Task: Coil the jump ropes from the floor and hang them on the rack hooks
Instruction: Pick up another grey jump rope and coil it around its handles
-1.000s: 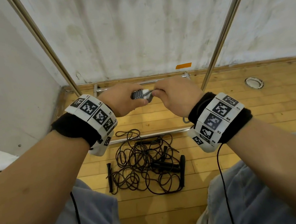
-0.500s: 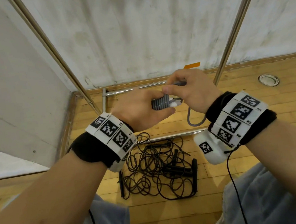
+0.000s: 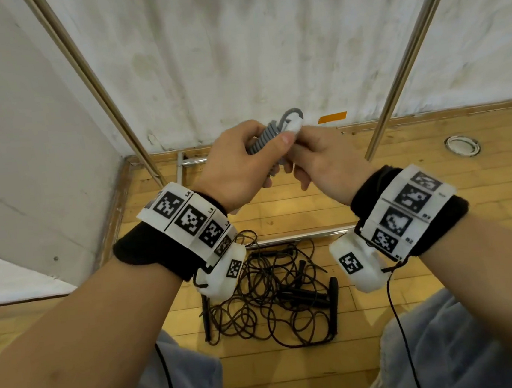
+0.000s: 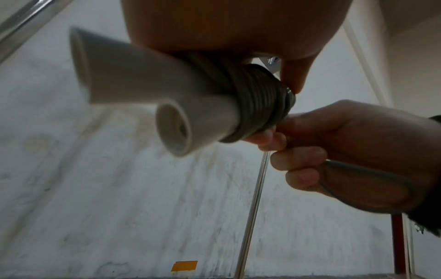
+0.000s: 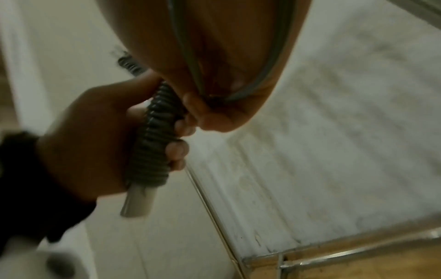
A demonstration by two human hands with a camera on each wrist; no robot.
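A grey jump rope [image 3: 264,137] is wound in tight turns round its two pale handles [image 4: 133,90]. My left hand [image 3: 239,164] grips the wound bundle [image 5: 152,147], thumb on top. My right hand [image 3: 323,159] is closed against the bundle's end, fingers curled over a loose length of grey cord [image 4: 358,175] that runs across its palm [image 5: 274,56]. A small grey loop [image 3: 291,115] sticks up above both hands. Several black jump ropes [image 3: 270,295] lie tangled on the wooden floor below my wrists. No hooks are in view.
Two slanting metal rack poles [image 3: 97,90] [image 3: 408,63] rise on either side against the white wall. The rack's base bar [image 3: 299,236] lies on the floor behind the black pile. A round floor fitting [image 3: 462,145] sits at the right. My knees are at the bottom.
Both hands have risen and moved toward the wall with the grey bundle. The bundle has tilted more upright, and a small loop now shows above the hands.
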